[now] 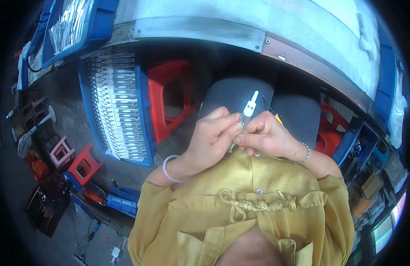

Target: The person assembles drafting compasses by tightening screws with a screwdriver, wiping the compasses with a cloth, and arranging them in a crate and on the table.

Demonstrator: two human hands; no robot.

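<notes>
Pale tabletop [205, 11] spans the top; off its near edge, to the left, sits a blue crate [145, 111] lined with slim white-and-metal pieces [118, 102]. Before that edge's middle, left hand [209, 137] and right hand [269, 135] narrowly pinch one small white-tipped tool [249, 107]. Work on it looks unfinished; whether the crated rows are done, I cannot tell

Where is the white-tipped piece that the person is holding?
In the head view, the white-tipped piece is right of centre, pinched in the fingers of the left hand and right hand, its narrow tip over the person's dark-clothed thighs.
</notes>
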